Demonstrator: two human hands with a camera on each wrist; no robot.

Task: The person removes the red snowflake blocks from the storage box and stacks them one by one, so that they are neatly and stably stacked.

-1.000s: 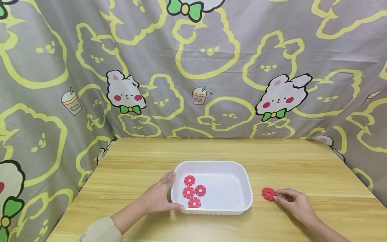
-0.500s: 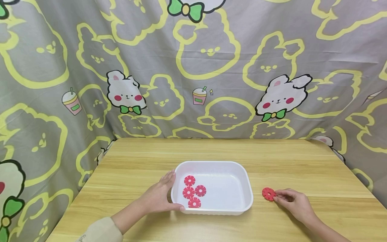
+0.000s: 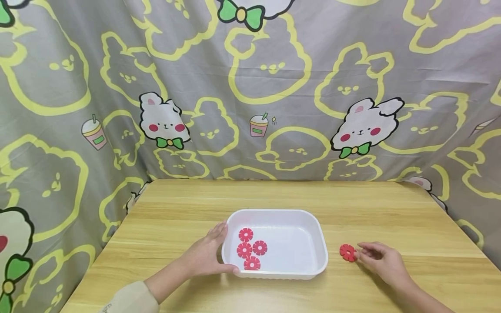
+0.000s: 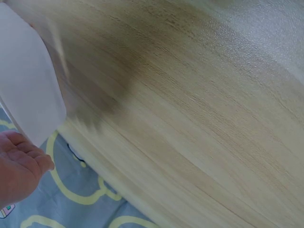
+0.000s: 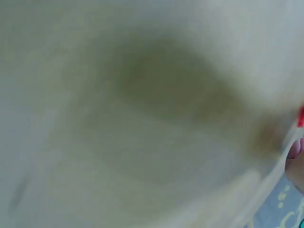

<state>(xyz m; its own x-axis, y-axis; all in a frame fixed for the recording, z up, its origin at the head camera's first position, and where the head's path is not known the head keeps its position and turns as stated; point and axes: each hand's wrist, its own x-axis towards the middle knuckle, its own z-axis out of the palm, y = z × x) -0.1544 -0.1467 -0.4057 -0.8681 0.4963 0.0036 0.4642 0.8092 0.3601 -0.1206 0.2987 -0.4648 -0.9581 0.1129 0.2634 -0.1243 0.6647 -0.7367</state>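
Note:
A white plastic tray (image 3: 289,252) stands on the table in the head view. Several red notched discs (image 3: 260,248) lie inside at its left end. My left hand (image 3: 203,254) holds the tray's left side, thumb at the front corner and fingers along the outer wall. In the left wrist view, that hand (image 4: 21,166) is beside the tray (image 4: 28,71). Right of the tray, another red notched disc (image 3: 347,252) lies at the fingertips of my right hand (image 3: 385,263). Thumb and forefinger are slightly parted at its edge. The right wrist view is mostly blurred.
The wooden table (image 3: 274,195) reaches back to a grey curtain (image 3: 211,78) with yellow outlines and rabbit prints. More curtain hangs at the left and right sides.
My right thumb and forefinger have parted slightly from their pinch on the single red disc, which stays in place. My left hand and the tray have not moved.

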